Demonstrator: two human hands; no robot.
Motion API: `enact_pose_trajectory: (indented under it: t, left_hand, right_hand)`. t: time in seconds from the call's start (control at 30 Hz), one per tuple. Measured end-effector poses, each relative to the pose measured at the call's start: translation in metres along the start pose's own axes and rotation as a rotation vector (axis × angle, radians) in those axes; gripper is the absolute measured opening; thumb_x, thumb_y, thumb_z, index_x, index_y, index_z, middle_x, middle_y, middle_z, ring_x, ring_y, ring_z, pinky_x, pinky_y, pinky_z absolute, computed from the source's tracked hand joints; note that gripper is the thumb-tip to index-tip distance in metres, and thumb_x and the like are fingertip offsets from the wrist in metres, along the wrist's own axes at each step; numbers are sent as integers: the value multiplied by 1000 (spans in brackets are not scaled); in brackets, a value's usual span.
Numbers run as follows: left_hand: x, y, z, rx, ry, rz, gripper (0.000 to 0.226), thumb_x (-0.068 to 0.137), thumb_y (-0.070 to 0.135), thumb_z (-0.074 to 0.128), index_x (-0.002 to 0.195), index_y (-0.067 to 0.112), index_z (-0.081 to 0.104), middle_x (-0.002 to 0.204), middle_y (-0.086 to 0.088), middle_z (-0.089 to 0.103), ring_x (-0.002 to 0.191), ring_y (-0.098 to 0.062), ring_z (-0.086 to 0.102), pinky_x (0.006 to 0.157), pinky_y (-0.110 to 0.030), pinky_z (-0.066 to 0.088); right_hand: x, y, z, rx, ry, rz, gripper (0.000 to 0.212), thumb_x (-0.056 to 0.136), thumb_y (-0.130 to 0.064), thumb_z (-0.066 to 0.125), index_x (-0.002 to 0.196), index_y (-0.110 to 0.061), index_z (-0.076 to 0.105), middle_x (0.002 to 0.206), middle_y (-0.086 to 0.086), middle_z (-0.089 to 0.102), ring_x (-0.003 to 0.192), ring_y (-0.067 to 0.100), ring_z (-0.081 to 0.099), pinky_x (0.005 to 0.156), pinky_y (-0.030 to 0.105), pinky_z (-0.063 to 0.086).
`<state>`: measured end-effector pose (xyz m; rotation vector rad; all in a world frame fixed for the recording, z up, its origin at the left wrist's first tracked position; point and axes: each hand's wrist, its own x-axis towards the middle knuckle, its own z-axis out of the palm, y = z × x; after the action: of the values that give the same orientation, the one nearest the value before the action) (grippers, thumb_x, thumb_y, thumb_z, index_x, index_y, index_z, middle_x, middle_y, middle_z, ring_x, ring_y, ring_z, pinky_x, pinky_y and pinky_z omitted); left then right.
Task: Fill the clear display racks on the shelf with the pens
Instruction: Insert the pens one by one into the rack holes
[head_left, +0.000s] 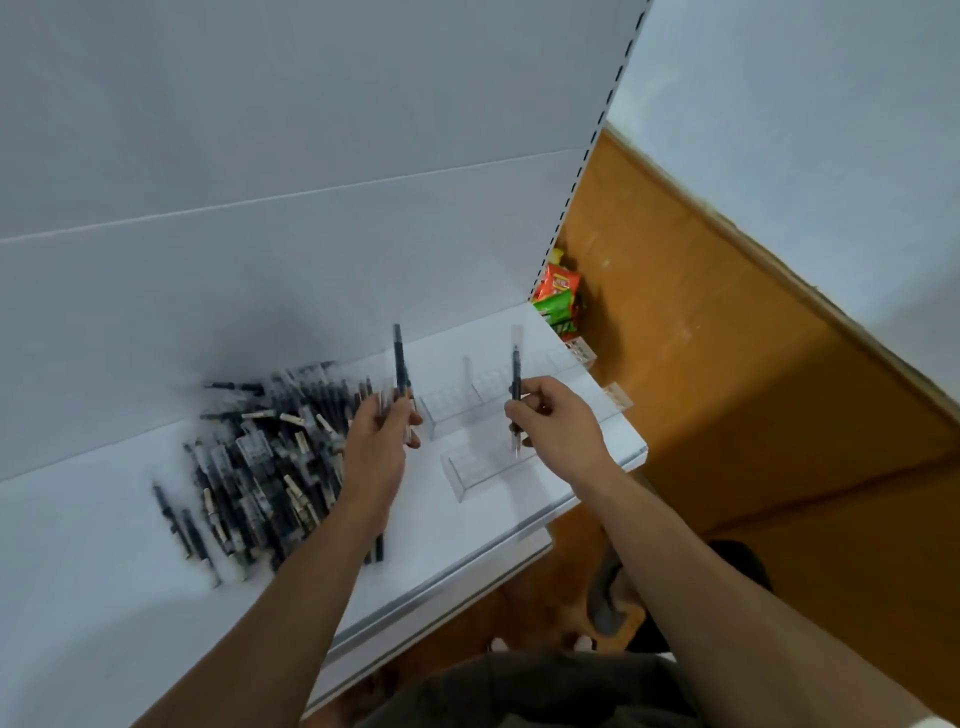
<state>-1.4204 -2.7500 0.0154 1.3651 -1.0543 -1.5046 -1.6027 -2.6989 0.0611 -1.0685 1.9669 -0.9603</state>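
A big heap of dark pens (260, 457) lies on the white shelf (93, 545), left of centre. My left hand (376, 441) holds one dark pen (399, 358) upright at the heap's right edge. My right hand (558, 421) pinches a second pen (516, 374), tip down, above the near clear rack (467, 467). Another clear rack (457, 405) stands just behind it, and a third clear rack (550, 374) sits further right by the shelf's end. I see no pens in the racks.
The shelf's front edge (467, 566) runs diagonally below my arms. Past the shelf's right end lie orange and green snack packets (558, 296) and small pale baskets (582, 351) over a brown floor. A slotted upright (597, 124) bounds the white back panel.
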Motion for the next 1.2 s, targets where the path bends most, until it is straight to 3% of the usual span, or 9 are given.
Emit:
enact_pose_trajectory:
  t: [0.1, 0.23, 0.37, 0.43, 0.5, 0.63, 0.8, 0.93, 1.2]
  left_hand:
    - [2, -7, 16, -39, 68, 64, 14, 100, 22, 50, 93, 25, 61, 74, 6, 61, 57, -4, 51, 61, -23, 40]
    - [15, -17, 41, -148, 213, 208, 14, 100, 16, 50, 99, 20, 64, 67, 12, 62, 56, -1, 51, 51, -12, 41]
    - [30, -34, 70, -180, 420, 288, 14, 100, 18, 50, 101, 20, 64, 74, 8, 64, 64, -8, 52, 62, -21, 42]
    - [34, -41, 79, -196, 455, 339, 15, 100, 17, 50, 102, 23, 65, 74, 9, 65, 71, -12, 54, 71, -29, 44]
    - [37, -48, 83, -193, 440, 440, 15, 99, 18, 51, 102, 22, 65, 74, 8, 64, 69, -14, 53, 70, -31, 42]
    - [41, -64, 83, -131, 418, 601, 13, 94, 20, 52, 100, 20, 64, 73, 7, 64, 57, -8, 50, 50, -19, 35]
    - [25, -89, 72, -219, 341, 748, 16, 88, 24, 54, 97, 16, 63, 68, 5, 61, 51, -7, 46, 44, -18, 29]
    - [6, -108, 78, -232, 325, 777, 16, 90, 23, 52, 100, 15, 62, 68, 5, 60, 52, -7, 44, 44, -18, 28]
    - [-1, -100, 87, -194, 364, 750, 14, 98, 13, 50, 98, 15, 64, 63, 6, 61, 49, -8, 45, 42, -15, 33]
  right_hand:
    - [16, 17, -11, -15, -109, -72, 1, 92, -22, 63, 93, -22, 62, 82, 10, 64, 86, 29, 66, 80, 39, 57]
    - [67, 41, -27, 43, -286, -200, 12, 91, -17, 65, 96, -27, 65, 77, -4, 68, 82, 21, 68, 66, 21, 54]
    - [118, 59, -41, 52, -421, -358, 15, 91, -18, 66, 99, -31, 65, 86, -9, 72, 79, 10, 69, 70, 25, 55]
    - [130, 67, -48, 117, -464, -407, 15, 91, -16, 66, 99, -28, 66, 87, -9, 72, 78, 10, 70, 66, 21, 53]
    - [138, 70, -50, 160, -498, -494, 13, 90, -15, 67, 98, -26, 68, 86, -5, 72, 77, 10, 70, 64, 17, 51]
    - [141, 85, -46, 209, -515, -672, 5, 90, -19, 68, 90, -24, 69, 78, -6, 72, 74, 4, 67, 61, 15, 50]
    - [126, 117, -45, 408, -405, -828, 3, 90, -20, 68, 91, -20, 70, 76, -11, 67, 73, 7, 65, 64, 19, 52]
    - [104, 144, -51, 529, -363, -755, 8, 92, -18, 66, 98, -14, 69, 77, -8, 66, 76, 10, 65, 69, 25, 55]
    - [90, 119, -58, 476, -340, -764, 12, 93, -13, 63, 105, -13, 66, 90, 5, 71, 79, 9, 71, 70, 21, 58]
